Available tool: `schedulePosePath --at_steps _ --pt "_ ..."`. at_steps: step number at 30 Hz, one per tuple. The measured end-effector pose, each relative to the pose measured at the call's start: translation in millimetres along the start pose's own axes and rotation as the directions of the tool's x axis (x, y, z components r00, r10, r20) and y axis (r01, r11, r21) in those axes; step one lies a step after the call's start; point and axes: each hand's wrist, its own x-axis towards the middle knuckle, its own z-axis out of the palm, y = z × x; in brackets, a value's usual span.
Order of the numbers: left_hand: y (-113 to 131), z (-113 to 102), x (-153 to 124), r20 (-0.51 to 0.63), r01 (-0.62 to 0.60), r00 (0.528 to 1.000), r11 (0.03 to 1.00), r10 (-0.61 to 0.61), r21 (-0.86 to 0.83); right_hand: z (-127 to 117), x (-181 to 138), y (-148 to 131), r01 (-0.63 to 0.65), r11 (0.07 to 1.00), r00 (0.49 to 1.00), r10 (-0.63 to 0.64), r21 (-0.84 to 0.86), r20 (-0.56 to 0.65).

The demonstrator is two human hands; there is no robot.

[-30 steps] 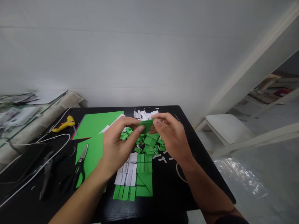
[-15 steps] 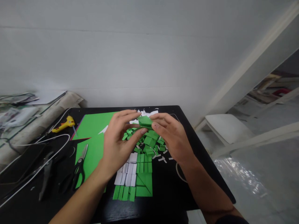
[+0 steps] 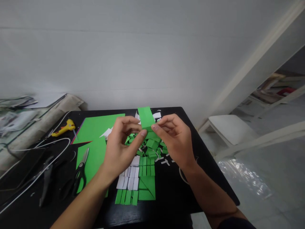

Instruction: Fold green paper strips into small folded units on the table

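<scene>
Between my two hands is a folded piece of green paper [image 3: 146, 116], raised above the table with its flat strip pointing toward the wall. My left hand [image 3: 125, 143] pinches its lower left edge between thumb and fingers. On the opposite edge my right hand [image 3: 175, 138] grips it the same way. Below lies a heap of small folded green paper pieces [image 3: 152, 144]. Nearer to me, rows of folded white pieces [image 3: 128, 182] sit beside rows of green pieces [image 3: 147, 170]. A creased green square [image 3: 147, 190] lies at the near end.
To the left are black-handled scissors [image 3: 81, 171] on a green sheet [image 3: 95, 159], a yellow glue gun [image 3: 64, 128] and a white cable [image 3: 51, 162]. White paper scraps [image 3: 165, 161] lie right of the heap. A white stool [image 3: 227, 132] stands beyond the black table [image 3: 197, 190].
The green paper has been tipped up and unfolded, so its flat face now shows as an upright strip. Both hands have shifted their grip to its lower corners.
</scene>
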Motion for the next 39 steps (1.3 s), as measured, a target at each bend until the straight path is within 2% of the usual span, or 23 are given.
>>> schedulePosePath --at_steps 3,6,9,11,15,19,23,30,35,39 --pt "1 1 1 -0.041 -0.018 0.999 1.000 0.018 0.000 0 -1 1 0.023 0.999 0.999 -0.022 -0.044 0.024" --pt "3 -1 2 -0.075 -0.057 0.995 0.997 0.061 0.057 -4 -2 -2 0.097 0.991 0.989 -0.085 -0.096 0.125" --pt "6 -5 2 -0.066 -0.066 0.995 0.990 0.074 0.125 -10 -2 -7 0.176 0.969 0.962 -0.131 -0.174 0.241" --pt "8 -7 2 -0.043 -0.047 0.998 0.990 0.053 0.135 -13 -1 -9 0.185 0.965 0.953 -0.130 -0.185 0.273" --pt "8 -11 1 0.053 -0.058 0.997 0.991 0.051 0.124 -15 -1 -6 0.171 0.971 0.963 -0.130 -0.165 0.237" --pt "5 -15 3 0.098 -0.136 0.988 0.972 0.119 0.193 -14 -1 -3 0.219 0.954 0.965 -0.180 -0.207 0.192" --pt "3 -14 5 0.089 -0.215 0.976 0.941 0.198 0.262 -12 -2 -2 0.288 0.923 0.955 -0.255 -0.255 0.155" --pt "3 -11 4 0.053 -0.212 0.977 0.944 0.205 0.252 -12 0 3 0.355 0.892 0.934 -0.322 -0.280 0.157" --pt "2 -10 6 -0.016 -0.199 0.977 0.942 0.211 0.271 -12 1 1 0.349 0.900 0.934 -0.314 -0.262 0.168" --pt "1 -10 7 0.015 -0.151 0.989 0.976 0.150 0.159 -9 -1 -2 0.275 0.935 0.955 -0.240 -0.223 0.173"
